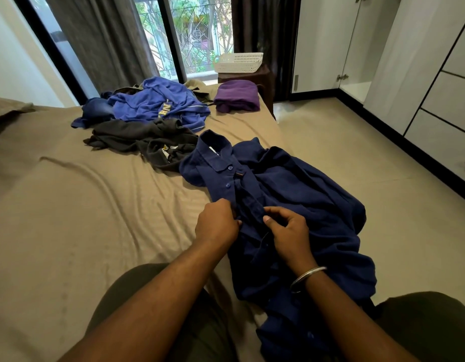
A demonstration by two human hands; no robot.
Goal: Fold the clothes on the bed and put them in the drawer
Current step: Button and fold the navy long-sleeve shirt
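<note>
A navy button-up shirt [291,194] lay front-up along the near right edge of the bed [82,205], collar pointing away from the person and its right side and hem spilling over the edge toward the floor. Both hands met at the button placket, about mid-chest. The left hand [215,223] had its fingers curled and pinching the left edge of the placket; the right hand [289,231], a metal bangle [306,278] on its wrist, pinched the opposite strip with thumb and curled fingers. Held this way, the two edges were drawn together, most likely to fasten a button or square the front so the shirt would fold flat.

Further up the bed sat the unfolded pile: a dark grey garment [137,139], a bright blue garment [158,103] and what looked like jeans [95,111]. A purple item [236,96], already folded, rested apart near the far corner, probably kept clear of the heap. White drawers [445,100] lined the right wall, well apart from the bed. Most of the task seemed yet to be done.
</note>
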